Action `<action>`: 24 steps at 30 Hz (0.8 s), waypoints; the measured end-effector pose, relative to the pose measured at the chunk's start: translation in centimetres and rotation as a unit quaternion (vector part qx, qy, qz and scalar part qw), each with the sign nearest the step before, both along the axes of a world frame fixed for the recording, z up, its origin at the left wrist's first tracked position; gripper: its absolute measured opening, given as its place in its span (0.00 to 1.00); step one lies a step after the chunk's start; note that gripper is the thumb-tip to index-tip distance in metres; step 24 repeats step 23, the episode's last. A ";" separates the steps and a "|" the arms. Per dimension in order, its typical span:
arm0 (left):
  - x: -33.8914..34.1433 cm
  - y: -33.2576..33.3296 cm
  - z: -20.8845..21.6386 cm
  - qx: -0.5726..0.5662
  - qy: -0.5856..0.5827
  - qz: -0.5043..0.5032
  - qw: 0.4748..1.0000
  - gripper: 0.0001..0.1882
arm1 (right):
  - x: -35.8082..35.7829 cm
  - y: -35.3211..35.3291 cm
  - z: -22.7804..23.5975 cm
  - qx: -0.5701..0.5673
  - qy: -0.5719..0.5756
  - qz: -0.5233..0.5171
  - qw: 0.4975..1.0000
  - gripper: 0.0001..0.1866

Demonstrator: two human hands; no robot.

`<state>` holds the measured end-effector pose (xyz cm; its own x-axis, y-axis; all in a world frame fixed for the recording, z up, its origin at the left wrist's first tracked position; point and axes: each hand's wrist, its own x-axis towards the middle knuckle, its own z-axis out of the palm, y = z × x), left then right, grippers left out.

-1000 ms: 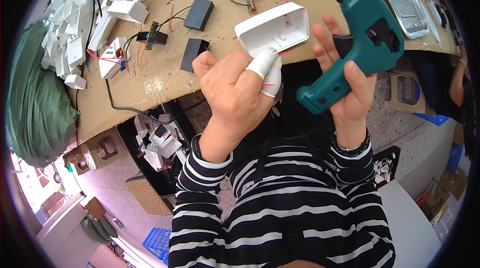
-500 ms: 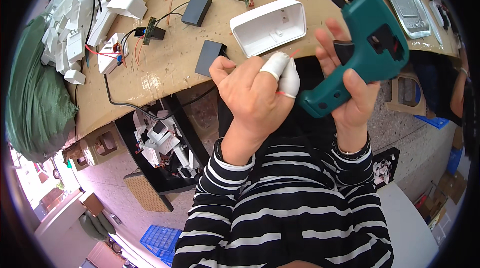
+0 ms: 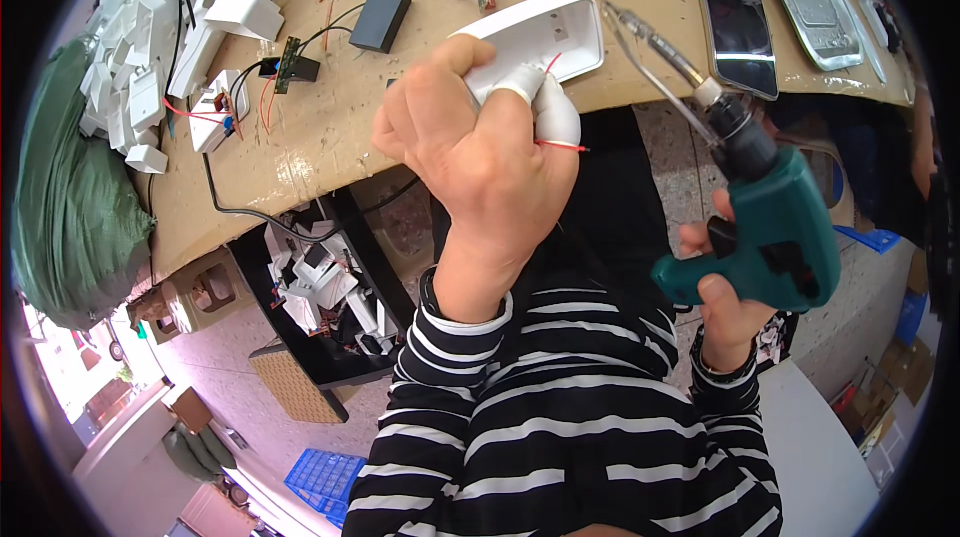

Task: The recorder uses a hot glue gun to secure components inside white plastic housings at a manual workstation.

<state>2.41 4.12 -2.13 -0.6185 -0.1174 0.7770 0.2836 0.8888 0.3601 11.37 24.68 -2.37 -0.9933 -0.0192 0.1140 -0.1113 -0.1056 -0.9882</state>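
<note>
My left hand is raised above the table's near edge, white covers on its thumb and index finger. Those two fingertips pinch a thin red wire, which shows on both sides of them. Right behind lies a white plastic housing, open side up and partly hidden by the hand. Lower at the right, my right hand grips the handle of a green soldering gun. Its metal tip and thin feed tube point up and to the left, apart from the wire.
Circuit boards with wires and black boxes lie on the table. White housings pile up at the left beside a green sack. A black bin of parts stands below. Dark panels lie far right.
My right hand has lowered the soldering gun and moved it rightward, tilting its tip left. My left hand has moved up and left with the red wire, now covering part of the white housing.
</note>
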 end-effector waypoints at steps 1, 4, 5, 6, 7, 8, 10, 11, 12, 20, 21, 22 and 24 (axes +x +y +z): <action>-0.3 0.0 0.2 -0.001 -0.001 0.000 1.000 0.07 | 0.2 0.1 -0.2 0.021 0.023 0.027 0.999 0.37; -1.0 0.1 0.4 -0.020 -0.003 -0.018 1.000 0.06 | 0.4 -0.3 -0.4 0.041 0.028 0.006 0.999 0.34; -1.2 0.0 0.4 -0.021 -0.030 -0.028 0.999 0.06 | 0.3 -0.3 -0.5 0.059 0.044 0.016 0.997 0.33; -1.3 0.0 0.4 -0.022 -0.057 -0.039 0.997 0.05 | 0.3 -0.4 -0.4 0.058 0.044 0.015 0.997 0.33; -1.5 0.0 0.5 -0.023 -0.058 -0.039 0.997 0.05 | 0.2 -0.6 -0.2 0.059 0.034 0.015 0.998 0.33; -1.6 0.0 0.6 -0.024 -0.078 -0.033 0.996 0.06 | 0.2 -0.8 0.0 0.060 0.024 0.015 0.998 0.33; -1.7 0.0 1.0 -0.025 -0.099 -0.028 0.994 0.06 | 0.3 -0.6 -0.2 0.074 0.034 0.030 0.996 0.33; -1.7 0.0 1.4 -0.031 -0.121 -0.020 0.992 0.06 | 0.3 -0.4 -0.3 0.089 0.044 0.046 0.994 0.33; -1.6 -0.1 1.6 -0.036 -0.143 -0.011 0.989 0.07 | 0.4 -0.4 -0.4 0.088 0.043 0.045 0.994 0.33; 2.2 -3.7 1.3 0.119 -0.067 -0.219 0.966 0.09 | 0.9 0.3 -0.5 0.007 0.062 -0.016 0.998 0.34; 3.1 -4.6 1.2 0.143 -0.087 -0.243 0.956 0.09 | 1.0 0.4 -0.4 0.005 0.062 -0.017 0.998 0.34; 3.6 -5.5 1.2 0.170 -0.071 -0.254 0.949 0.10 | 0.9 0.5 -0.3 0.001 0.049 -0.009 0.999 0.35; 4.0 -6.4 1.3 0.198 -0.055 -0.265 0.942 0.11 | 0.9 0.7 -0.3 -0.001 0.035 -0.002 0.999 0.35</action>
